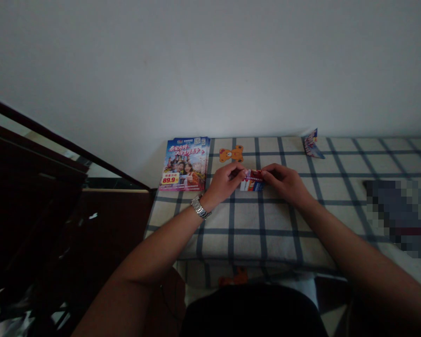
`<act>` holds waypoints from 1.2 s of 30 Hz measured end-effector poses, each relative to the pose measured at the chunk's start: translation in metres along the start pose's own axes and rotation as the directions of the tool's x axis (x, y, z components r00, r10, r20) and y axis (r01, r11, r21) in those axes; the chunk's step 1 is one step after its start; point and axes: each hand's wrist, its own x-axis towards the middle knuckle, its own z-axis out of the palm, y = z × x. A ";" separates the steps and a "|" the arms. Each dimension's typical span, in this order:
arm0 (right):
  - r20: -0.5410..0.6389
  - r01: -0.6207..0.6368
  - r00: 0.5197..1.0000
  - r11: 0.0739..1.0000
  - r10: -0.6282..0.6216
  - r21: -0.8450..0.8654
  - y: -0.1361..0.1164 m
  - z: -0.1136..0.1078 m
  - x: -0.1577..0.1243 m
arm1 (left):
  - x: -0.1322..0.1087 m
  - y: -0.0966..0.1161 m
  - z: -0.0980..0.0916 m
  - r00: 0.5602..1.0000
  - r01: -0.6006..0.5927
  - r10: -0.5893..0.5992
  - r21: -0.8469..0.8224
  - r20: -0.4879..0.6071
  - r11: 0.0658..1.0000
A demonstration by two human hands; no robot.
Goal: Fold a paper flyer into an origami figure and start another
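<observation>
Between my two hands is a small folded flyer (252, 181), printed in red, white and blue, just above the checked tablecloth. My left hand (229, 180), with a metal watch at the wrist, pinches its left end between thumb and fingers. The right end is pinched by my right hand (282, 180). To the left lies a stack of printed flyers (183, 164), the top one showing a castle, people and "89.9". Farther back on the right, a folded flyer (313, 144) stands bent upright near the wall.
A checked cloth (245, 217) with a bear figure (231, 153) covers the table, which meets a plain wall (210, 70). At right lies a pixelated dark object (400, 215). Dark wooden furniture (28, 187) stands beyond the table's left edge.
</observation>
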 end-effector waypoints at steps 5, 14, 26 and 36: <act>-0.018 -0.004 1.000 1.000 0.004 0.006 0.000 0.000 0.000 | 0.000 -0.001 0.001 1.000 0.003 -0.003 -0.002 -0.012 1.000; -0.006 0.005 1.000 1.000 -0.005 -0.003 -0.002 0.000 0.000 | 0.001 0.001 0.003 0.997 0.014 -0.017 -0.036 -0.071 0.999; 0.080 -0.006 0.997 0.999 0.004 0.035 0.001 -0.004 -0.001 | 0.002 0.001 0.000 0.997 0.014 -0.019 -0.065 -0.077 0.998; 0.073 0.014 0.997 1.000 -0.013 -0.012 -0.001 -0.004 -0.001 | 0.001 -0.001 0.002 0.997 0.001 -0.003 -0.033 -0.075 0.999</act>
